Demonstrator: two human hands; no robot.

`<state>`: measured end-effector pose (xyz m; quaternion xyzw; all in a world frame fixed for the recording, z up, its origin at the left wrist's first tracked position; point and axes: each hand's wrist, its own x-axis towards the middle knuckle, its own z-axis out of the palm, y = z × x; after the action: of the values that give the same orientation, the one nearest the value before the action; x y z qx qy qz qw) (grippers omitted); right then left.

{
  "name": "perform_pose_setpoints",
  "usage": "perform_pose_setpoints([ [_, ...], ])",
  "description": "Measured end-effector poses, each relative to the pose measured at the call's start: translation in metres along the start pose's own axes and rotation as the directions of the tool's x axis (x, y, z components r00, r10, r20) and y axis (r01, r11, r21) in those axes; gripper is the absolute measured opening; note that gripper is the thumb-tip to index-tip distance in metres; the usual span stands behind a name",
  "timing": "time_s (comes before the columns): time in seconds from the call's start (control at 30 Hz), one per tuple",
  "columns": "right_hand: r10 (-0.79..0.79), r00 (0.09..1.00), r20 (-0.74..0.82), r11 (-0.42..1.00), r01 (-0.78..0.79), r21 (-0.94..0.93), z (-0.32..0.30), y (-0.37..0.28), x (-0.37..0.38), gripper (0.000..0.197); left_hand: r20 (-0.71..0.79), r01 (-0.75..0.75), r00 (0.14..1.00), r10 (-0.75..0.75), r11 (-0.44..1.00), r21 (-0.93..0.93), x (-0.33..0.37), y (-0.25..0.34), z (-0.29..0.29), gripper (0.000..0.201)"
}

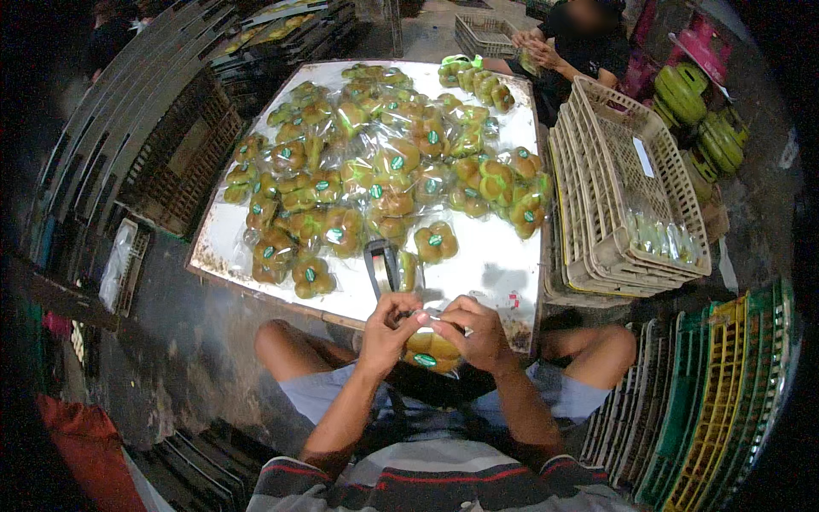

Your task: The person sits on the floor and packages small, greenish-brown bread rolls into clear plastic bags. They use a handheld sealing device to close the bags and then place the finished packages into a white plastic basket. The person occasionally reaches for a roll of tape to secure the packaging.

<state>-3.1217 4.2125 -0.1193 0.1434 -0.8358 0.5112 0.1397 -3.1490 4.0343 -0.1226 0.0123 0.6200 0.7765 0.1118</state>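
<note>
Over my lap, at the table's near edge, a clear plastic bag of brown buns (433, 348) with a green oval label hangs from both hands. My left hand (392, 328) pinches the gathered top of the bag from the left. My right hand (479, 334) grips the same bunched plastic from the other side, fingertips close to the left ones. Just beyond them stands a black tape dispenser (381, 266). Beside it lies another bagged bun pack (409, 270). Many similar packs (397, 162) are spread and heaped on the white table (478, 247).
Stacked beige plastic crates (631, 171) stand right of the table; the top one holds small wrapped items. Across the table a person (584, 51) handles something small. Green gas cylinders (682, 94) sit behind. Coloured crates (708, 410) stand lower right, slatted racks (128, 111) left.
</note>
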Motion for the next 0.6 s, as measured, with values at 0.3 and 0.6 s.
perform_pose_setpoints([
  [0.3, 0.574, 0.818, 0.019, 0.792, -0.561, 0.242, 0.064, 0.009, -0.031, 0.022, -0.143, -0.205, 0.925, 0.352, 0.779, 0.593, -0.003, -0.035, -0.010, 0.016],
  [0.6, 0.535, 0.838, 0.102, 0.640, -0.482, 0.598, 0.122, 0.029, -0.038, 0.055, -0.087, 0.288, 0.912, -0.401, 0.776, -0.561, -0.030, -0.068, -0.044, 0.040],
])
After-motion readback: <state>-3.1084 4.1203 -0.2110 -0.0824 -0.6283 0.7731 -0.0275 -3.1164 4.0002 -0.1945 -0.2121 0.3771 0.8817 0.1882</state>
